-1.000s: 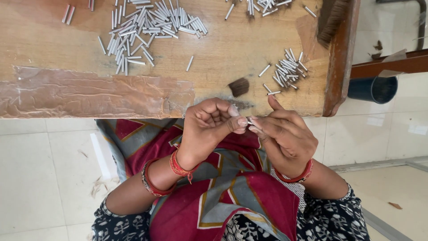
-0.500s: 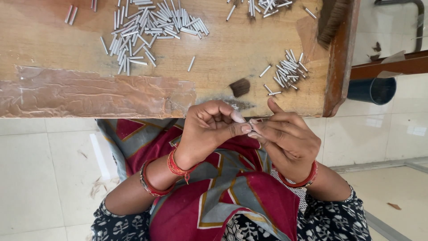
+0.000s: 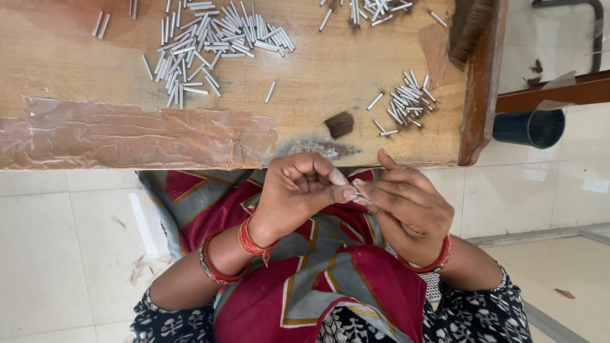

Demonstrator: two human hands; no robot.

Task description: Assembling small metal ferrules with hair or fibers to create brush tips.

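My left hand [image 3: 298,194] and my right hand [image 3: 410,206] meet fingertip to fingertip over my lap, just below the near edge of a wooden board [image 3: 305,76]. Between the fingertips they pinch a small silver metal tube [image 3: 359,194], mostly hidden by the fingers. Red bangles circle both wrists. On the board lie a large heap of the same silver tubes [image 3: 210,38], a smaller heap [image 3: 406,98] above my right hand, and a small tuft of brown bristles [image 3: 340,124].
More tubes [image 3: 368,9] lie at the board's far edge, and a bundle of brown bristles [image 3: 470,28] sits at its right corner. Brown tape [image 3: 127,133] patches the board's near left. A dark cylindrical container [image 3: 527,127] lies right of the board on pale tiles.
Both hands stay together at the same spot. The fingers have shifted slightly around the small tube; nothing on the board has moved.
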